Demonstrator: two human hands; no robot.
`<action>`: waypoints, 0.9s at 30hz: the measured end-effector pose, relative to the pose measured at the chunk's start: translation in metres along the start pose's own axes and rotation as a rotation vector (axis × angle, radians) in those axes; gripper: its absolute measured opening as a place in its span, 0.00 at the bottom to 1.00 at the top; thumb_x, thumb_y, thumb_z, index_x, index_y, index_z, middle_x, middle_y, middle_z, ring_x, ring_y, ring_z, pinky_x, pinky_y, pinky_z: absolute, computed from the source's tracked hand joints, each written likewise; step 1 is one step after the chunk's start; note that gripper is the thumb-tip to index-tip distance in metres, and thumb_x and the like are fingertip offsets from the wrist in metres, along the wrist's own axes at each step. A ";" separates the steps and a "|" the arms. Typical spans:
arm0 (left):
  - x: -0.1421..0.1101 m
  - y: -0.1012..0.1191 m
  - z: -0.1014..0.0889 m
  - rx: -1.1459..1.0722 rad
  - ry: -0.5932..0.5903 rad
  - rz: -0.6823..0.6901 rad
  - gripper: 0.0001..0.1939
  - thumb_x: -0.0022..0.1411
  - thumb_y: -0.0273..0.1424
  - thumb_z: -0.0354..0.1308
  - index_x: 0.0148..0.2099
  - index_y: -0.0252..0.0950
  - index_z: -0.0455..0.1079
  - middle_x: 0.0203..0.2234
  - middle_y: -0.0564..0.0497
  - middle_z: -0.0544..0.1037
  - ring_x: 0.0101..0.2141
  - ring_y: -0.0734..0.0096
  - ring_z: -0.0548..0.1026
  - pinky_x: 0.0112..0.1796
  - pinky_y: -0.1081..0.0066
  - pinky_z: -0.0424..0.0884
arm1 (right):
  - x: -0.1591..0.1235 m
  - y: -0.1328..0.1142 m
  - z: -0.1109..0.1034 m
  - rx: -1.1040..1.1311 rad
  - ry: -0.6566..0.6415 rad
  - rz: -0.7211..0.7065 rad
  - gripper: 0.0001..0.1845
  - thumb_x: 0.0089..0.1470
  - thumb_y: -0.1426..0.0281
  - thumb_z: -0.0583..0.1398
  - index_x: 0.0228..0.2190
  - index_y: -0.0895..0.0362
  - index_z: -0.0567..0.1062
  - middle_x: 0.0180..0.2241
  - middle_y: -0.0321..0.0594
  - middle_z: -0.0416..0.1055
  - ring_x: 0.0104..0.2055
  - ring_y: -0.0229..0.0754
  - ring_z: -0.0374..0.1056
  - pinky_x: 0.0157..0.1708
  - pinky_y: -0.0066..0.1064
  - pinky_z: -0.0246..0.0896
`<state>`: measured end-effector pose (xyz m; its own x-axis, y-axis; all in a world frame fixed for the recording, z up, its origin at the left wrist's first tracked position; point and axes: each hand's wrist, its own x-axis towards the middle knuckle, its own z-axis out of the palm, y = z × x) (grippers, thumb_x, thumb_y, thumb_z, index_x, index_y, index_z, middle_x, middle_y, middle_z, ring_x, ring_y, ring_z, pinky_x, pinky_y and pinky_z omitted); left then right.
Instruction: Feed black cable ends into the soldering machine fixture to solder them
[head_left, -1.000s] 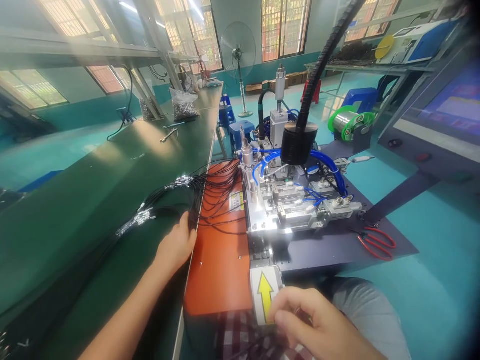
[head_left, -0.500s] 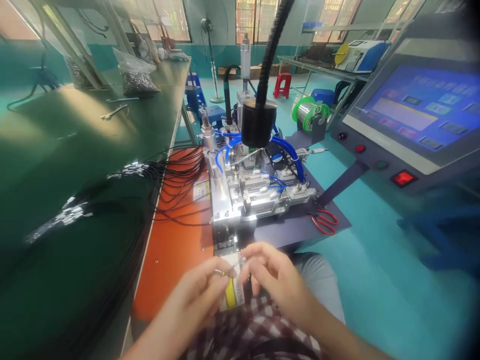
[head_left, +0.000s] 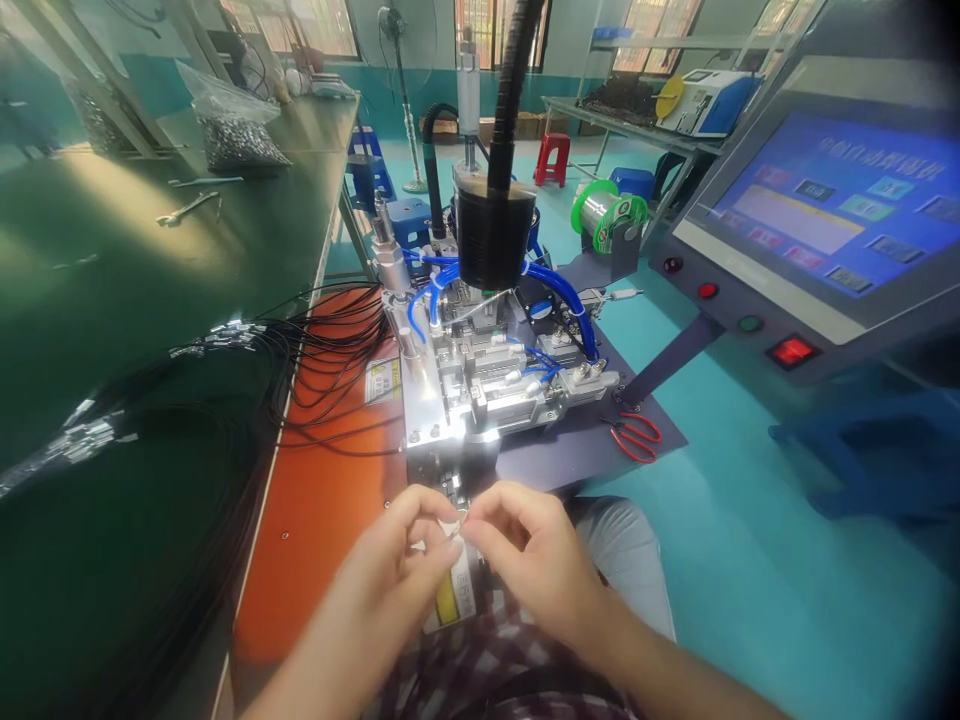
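My left hand (head_left: 401, 570) and my right hand (head_left: 521, 545) meet in front of the metal machine (head_left: 480, 390), fingertips nearly touching. Both are closed in a pinch around a tiny pale piece at their tips, too small to name. Beneath them sits a white label with a yellow stripe (head_left: 448, 603) on the machine's front. Black cables (head_left: 337, 330) run from the machine's left side across the orange board (head_left: 300, 560). A black flexible-neck lamp (head_left: 495, 235) hangs over the machine.
Bundled cable ends (head_left: 90, 435) lie on the green table (head_left: 270, 230) at left, with a bag of small metal parts (head_left: 232, 135) behind. Red-handled scissors (head_left: 637, 437) rest on the machine base. A control screen (head_left: 832, 205) stands at right, near a green solder-like wire spool (head_left: 607, 217).
My right fingertips have come down and in against the left ones, closing into a pinch. The whole view has shifted, so the surroundings sit further left.
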<state>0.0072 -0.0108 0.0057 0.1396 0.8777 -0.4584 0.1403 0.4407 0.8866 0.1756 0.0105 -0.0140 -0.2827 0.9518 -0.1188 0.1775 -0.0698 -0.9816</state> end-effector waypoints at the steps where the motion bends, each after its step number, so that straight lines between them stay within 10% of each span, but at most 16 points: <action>1: 0.002 0.000 0.000 -0.028 -0.016 0.000 0.20 0.53 0.49 0.63 0.40 0.41 0.65 0.16 0.63 0.62 0.14 0.82 0.53 0.16 0.77 0.47 | 0.001 0.000 -0.001 0.037 -0.027 0.026 0.05 0.54 0.70 0.62 0.27 0.57 0.75 0.21 0.30 0.66 0.24 0.34 0.61 0.25 0.26 0.55; 9: 0.010 -0.004 -0.005 -0.234 -0.165 -0.086 0.19 0.58 0.47 0.61 0.42 0.39 0.64 0.21 0.54 0.76 0.13 0.85 0.52 0.19 0.75 0.43 | 0.010 0.002 -0.008 -0.130 -0.023 -0.192 0.07 0.59 0.73 0.58 0.29 0.55 0.75 0.28 0.33 0.69 0.28 0.36 0.63 0.31 0.28 0.59; 27: 0.009 -0.011 -0.009 -0.287 -0.096 -0.120 0.20 0.61 0.48 0.58 0.47 0.40 0.64 0.18 0.57 0.74 0.15 0.81 0.51 0.24 0.73 0.53 | 0.015 0.002 -0.009 -0.118 -0.019 -0.303 0.15 0.60 0.79 0.56 0.42 0.55 0.79 0.38 0.39 0.72 0.38 0.39 0.69 0.42 0.31 0.66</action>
<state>-0.0020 -0.0061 -0.0077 0.2325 0.8006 -0.5523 -0.1193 0.5871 0.8007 0.1802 0.0271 -0.0169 -0.3572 0.9180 0.1723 0.1903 0.2521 -0.9488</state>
